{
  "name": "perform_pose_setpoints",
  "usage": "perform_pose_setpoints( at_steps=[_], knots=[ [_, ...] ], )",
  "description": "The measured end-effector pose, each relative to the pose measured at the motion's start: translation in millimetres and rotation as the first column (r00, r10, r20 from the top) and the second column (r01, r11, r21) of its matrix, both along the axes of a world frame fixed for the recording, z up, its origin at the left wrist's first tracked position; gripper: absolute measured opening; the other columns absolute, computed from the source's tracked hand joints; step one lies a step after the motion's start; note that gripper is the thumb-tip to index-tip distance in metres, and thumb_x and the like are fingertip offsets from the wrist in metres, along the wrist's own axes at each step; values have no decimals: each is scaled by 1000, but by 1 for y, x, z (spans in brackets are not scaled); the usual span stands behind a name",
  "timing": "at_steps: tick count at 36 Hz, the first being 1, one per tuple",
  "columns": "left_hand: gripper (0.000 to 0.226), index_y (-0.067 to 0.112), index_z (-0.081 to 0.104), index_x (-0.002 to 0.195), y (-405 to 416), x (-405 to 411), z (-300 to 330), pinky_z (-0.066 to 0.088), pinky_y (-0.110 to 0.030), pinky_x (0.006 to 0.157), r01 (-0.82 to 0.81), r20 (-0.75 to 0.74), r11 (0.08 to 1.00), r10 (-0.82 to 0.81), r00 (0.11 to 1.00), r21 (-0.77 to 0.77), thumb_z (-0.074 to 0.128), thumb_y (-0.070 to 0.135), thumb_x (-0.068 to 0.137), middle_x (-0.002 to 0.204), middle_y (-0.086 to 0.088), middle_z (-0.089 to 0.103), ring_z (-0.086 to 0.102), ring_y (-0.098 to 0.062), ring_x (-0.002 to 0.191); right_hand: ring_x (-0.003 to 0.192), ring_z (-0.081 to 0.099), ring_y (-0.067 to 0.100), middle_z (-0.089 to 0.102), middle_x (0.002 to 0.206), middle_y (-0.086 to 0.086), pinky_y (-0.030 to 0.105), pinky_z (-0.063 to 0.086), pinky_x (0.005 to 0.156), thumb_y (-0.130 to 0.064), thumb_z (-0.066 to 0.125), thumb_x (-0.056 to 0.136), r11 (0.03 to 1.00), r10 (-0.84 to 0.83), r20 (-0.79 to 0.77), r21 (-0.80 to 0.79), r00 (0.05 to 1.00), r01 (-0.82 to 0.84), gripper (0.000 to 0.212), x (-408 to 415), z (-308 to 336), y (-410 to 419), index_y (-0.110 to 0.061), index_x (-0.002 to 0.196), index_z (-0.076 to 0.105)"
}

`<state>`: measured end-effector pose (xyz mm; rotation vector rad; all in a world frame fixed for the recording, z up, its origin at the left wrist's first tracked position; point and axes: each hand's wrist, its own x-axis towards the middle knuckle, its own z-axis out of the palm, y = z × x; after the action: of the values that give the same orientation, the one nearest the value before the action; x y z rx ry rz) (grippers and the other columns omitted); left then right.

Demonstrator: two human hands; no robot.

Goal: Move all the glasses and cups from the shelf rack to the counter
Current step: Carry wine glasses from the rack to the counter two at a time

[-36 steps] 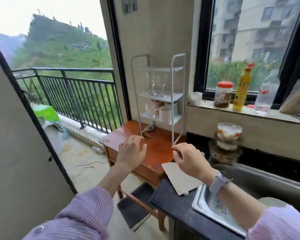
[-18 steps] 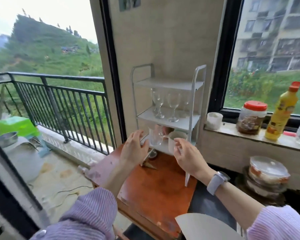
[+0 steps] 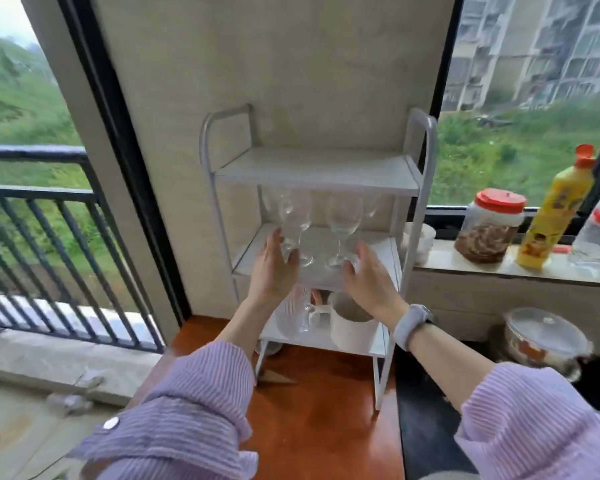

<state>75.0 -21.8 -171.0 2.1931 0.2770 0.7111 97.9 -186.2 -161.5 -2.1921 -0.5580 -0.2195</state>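
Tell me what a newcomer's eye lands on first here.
Two hands reaching into the white shelf rack: the left hand and right hand flank the wine glasses on its middle shelf. Next, the white mug on the bottom shelf, then the yellow bottle on the sill at right.

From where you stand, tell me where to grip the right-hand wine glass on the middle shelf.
Pinch the right-hand wine glass by its stem, just under the bowl, coming from the open front. It stands upright; the top shelf sits close above the rim, so probably no top grab. The right hand is already nearby.
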Motion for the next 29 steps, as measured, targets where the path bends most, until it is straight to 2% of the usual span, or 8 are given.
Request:
perform_pose_setpoints(
  at_steps=[4, 8, 11, 13, 16, 20, 25, 29],
  knots=[
    [47, 11, 36, 135, 1, 24, 1, 38, -28, 82, 22, 37, 995, -19, 999, -98, 52, 20, 92, 122, -10, 59, 54, -19, 103, 111, 50, 24, 52, 122, 10, 25, 36, 82, -18, 43, 94, 990, -8, -114, 136, 993, 24, 32, 20, 3, 11, -5, 123, 41],
    [36, 10, 44, 125, 0, 36, 0, 39, -26, 67, 31, 58, 989, -23, 998, -143, 52, 18, 91, 86, -1, 62, 57, -21, 80, 95, 57, 29, 60, 104, 15, 12, 40, 61, -16, 43, 94, 982, -7, -139, 187, 990, 33, 18, 35, 1, 22, -6, 109, 42],
    [23, 5, 49, 111, 0, 38, -1, 34, -14, 49, 17, 75, 994, -9, 997, -107, 52, 15, 91, 73, 6, 56, 53, -15, 64, 92, 57, 27, 61, 104, 17, 22, 40, 67, -14, 41, 95, 980, 11, -131, 197, 991, 15, 14, 41, -3, 26, -7, 107, 41],
    [19, 6, 49, 107, -1, 35, -1, 36, -13, 50, 32, 83, 994, -23, 996, -105, 52, 17, 92, 77, 4, 58, 52, -9, 61, 82, 57, 21, 61, 97, 12, 17, 39, 61, -14, 39, 95, 979, 16, -104, 203, 994, 6, 15, 41, -4, 27, -8, 109, 42],
    [11, 12, 46, 99, -3, 23, 0, 49, -31, 58, 97, 77, 985, -86, 993, -143, 49, 21, 93, 79, -3, 60, 59, -20, 69, 61, 50, 11, 54, 73, 4, 13, 38, 50, -17, 39, 96, 973, 28, -63, 232, 998, -13, 8, 35, -1, 24, -12, 91, 44],
    [16, 14, 46, 105, -8, -7, -4, 44, -11, 51, 109, 143, 990, -96, 985, -86, 49, 24, 94, 71, 11, 56, 59, -3, 57, 66, 51, 19, 52, 75, 6, 18, 40, 57, -20, 44, 94, 970, 33, -2, 239, 999, -31, 10, 15, -3, 12, -12, 89, 46],
    [13, 15, 48, 99, -20, -55, -17, 46, -18, 53, 138, 158, 983, -118, 980, -124, 52, 26, 92, 64, 6, 61, 59, -7, 56, 54, 52, 7, 53, 59, -1, 16, 42, 56, -18, 50, 92, 951, 90, -47, 300, 995, -72, 17, -29, -13, -9, -11, 76, 50],
    [6, 24, 49, 92, -40, -88, -35, 43, -10, 48, 208, 136, 960, -185, 973, -185, 54, 25, 91, 59, 1, 59, 57, -3, 50, 49, 48, 8, 52, 56, -2, 15, 41, 50, -18, 53, 91, 920, 161, -90, 375, 983, -116, 12, -69, -30, -28, -18, 79, 54]
  ],
)
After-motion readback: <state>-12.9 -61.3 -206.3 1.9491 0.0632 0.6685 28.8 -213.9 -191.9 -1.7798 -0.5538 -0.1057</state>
